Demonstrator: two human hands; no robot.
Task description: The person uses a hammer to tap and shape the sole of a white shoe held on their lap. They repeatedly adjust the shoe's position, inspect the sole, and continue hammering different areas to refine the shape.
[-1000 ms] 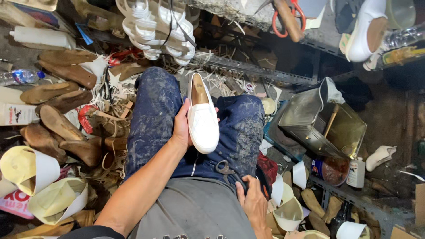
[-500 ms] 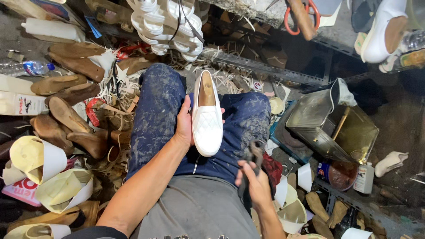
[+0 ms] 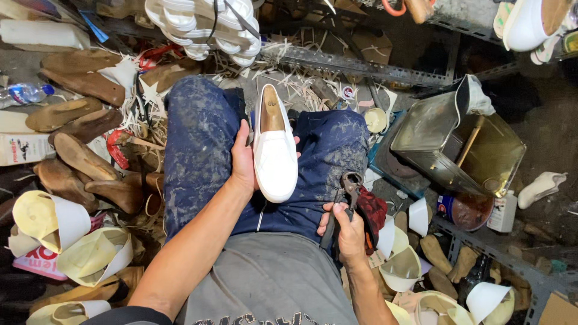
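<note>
A: In the head view we see a white slip-on shoe [image 3: 274, 147] lying across the lap, between the two thighs of the paint-flecked blue trousers [image 3: 201, 144]. How do we describe its look?

B: We note a smooth, clean white upper with a raised seam across the vamp, a rounded toe pointing near, and the heel opening pointing far. A tan wooden last fills the opening, so the shoe keeps its full shape. The sole edge is white too.

A: And the left hand [image 3: 244, 162]?

B: We see it at the left flank of the shoe, palm against the side, fingers curled under and around it; the fingertips show at the right edge of the shoe. It grips the shoe.

A: The right hand [image 3: 348, 232]?

B: It sits near the right thigh, fingers wrapped around the dark handles of a pair of pincers [image 3: 344, 198], whose rusty head points far and stands just beside the shoe's toe, apart from it.

A: What surrounds the lap?

B: To the left we find brown wooden lasts [image 3: 72, 114] and cream curled leather pieces [image 3: 54, 222]. Far, a stack of white soles [image 3: 205, 27] lies on the floor. To the right an open metal tin [image 3: 463, 144] holds a stick, with a small white bottle [image 3: 503, 210] near it.
</note>
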